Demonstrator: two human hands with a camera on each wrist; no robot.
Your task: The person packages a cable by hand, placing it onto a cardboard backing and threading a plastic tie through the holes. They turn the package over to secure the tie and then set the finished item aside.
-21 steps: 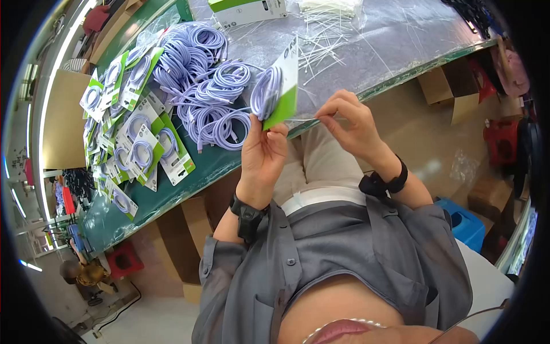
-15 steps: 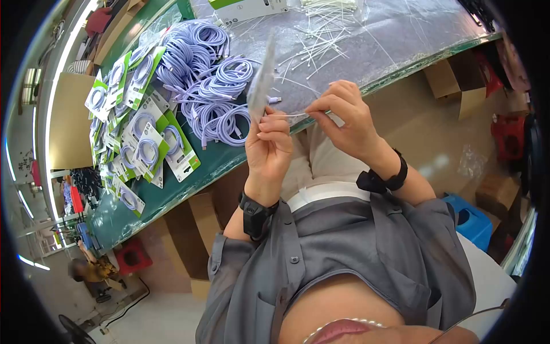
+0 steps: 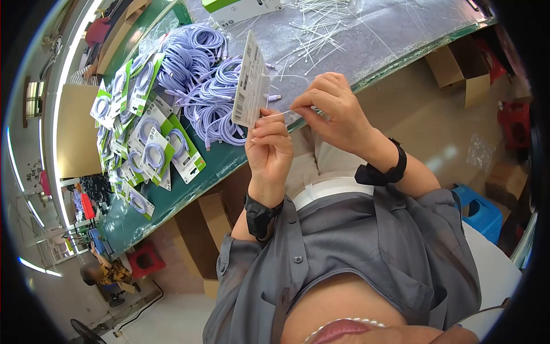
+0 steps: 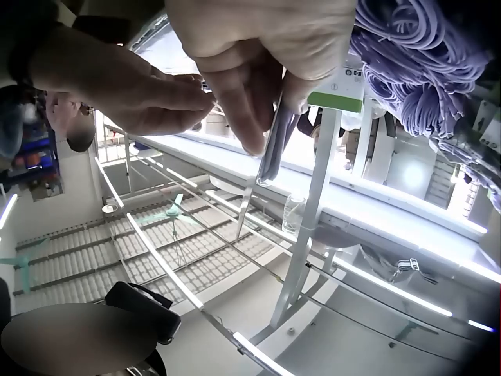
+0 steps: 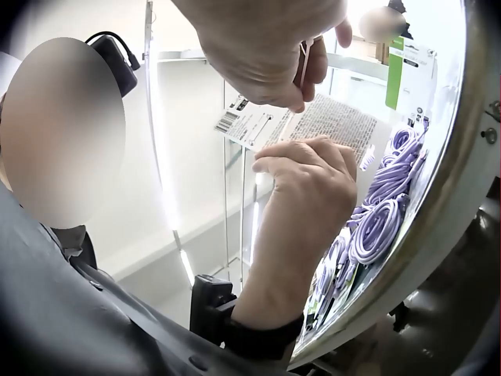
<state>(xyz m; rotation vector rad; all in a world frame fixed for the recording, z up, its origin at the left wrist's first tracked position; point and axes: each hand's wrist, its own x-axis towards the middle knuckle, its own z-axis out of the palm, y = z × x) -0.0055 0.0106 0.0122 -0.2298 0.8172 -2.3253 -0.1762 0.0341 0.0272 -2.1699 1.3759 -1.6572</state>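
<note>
Cable card (image 3: 250,83) is up in the air over the near table edge, about upright, barcode side toward the head camera; left wrist view shows purple cable (image 4: 270,160) on its other face. Left hand (image 3: 269,146) pinches the card low, at its bottom corner, thumb and fingertips together. Right hand (image 3: 335,112) pinches a thin white tie (image 3: 289,76) between thumb and index finger; the tie bows out from the card, and a strand also runs between the two hands. Black wrist straps on both arms, gray shirt (image 3: 338,223) below. Just behind the card: bare purple cable coils (image 3: 215,94), heaped on the green table (image 3: 189,192). Left of them, near: pile of finished-looking carded cables (image 3: 154,155), overlapping at mixed angles. Loose white ties (image 3: 318,40) scattered on the gray table covering, farther back. Green-and-white box (image 3: 249,11) beside those, at far side. Off the table: cartons (image 3: 475,86) on the floor, blue stool (image 3: 484,215) at right, another person (image 3: 114,272) far left.
</note>
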